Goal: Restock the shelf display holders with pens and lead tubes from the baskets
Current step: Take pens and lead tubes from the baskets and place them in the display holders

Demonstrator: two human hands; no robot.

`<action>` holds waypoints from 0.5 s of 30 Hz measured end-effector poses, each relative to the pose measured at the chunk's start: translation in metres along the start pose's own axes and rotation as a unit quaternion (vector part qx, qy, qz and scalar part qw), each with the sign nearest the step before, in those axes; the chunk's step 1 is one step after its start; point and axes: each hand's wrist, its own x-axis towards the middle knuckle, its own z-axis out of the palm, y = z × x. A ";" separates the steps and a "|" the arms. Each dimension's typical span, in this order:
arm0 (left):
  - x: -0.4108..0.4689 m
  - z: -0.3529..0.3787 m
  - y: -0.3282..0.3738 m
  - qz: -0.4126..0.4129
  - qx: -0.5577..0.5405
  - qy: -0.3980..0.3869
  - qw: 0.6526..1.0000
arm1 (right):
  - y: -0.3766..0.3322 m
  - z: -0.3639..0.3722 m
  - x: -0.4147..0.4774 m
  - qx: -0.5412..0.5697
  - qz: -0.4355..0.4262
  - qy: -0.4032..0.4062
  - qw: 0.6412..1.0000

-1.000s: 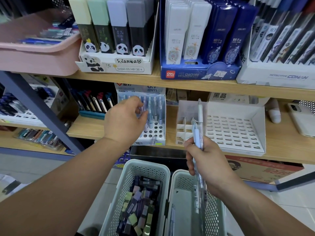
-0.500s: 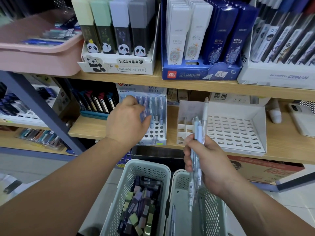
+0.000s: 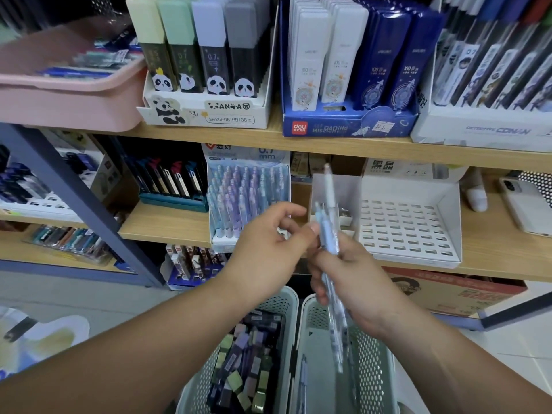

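Observation:
My right hand (image 3: 349,279) grips a small bunch of pale blue pens (image 3: 330,234), held upright above the baskets. My left hand (image 3: 268,246) hangs just left of the bunch, its fingers loosely curled toward the pens, holding nothing that I can see. Behind it on the middle shelf stands the pen display holder (image 3: 248,198), nearly full of blue and purple pens. Below, the left basket (image 3: 248,354) holds several lead tubes. The right basket (image 3: 370,369) holds only a few pens.
A white slotted holder (image 3: 409,225) stands on the shelf right of the pens. A phone (image 3: 525,204) lies at the far right. The top shelf carries panda lead boxes (image 3: 206,67), blue Deli boxes (image 3: 352,70) and a pink tub (image 3: 68,88).
My left hand has drawn back from the pen display holder and moved right toward the bunch in my right hand. The right hand has shifted the pens slightly.

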 end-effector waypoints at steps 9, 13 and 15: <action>0.016 -0.014 0.000 -0.021 -0.078 0.034 0.996 | 0.007 0.004 -0.005 -0.102 0.038 -0.097 0.989; 0.016 -0.015 0.001 -0.052 -0.112 0.027 0.992 | 0.009 0.002 -0.003 -0.108 0.054 -0.113 0.986; 0.016 -0.015 0.003 -0.070 -0.157 0.030 0.985 | 0.008 0.001 -0.002 -0.095 0.063 -0.119 0.986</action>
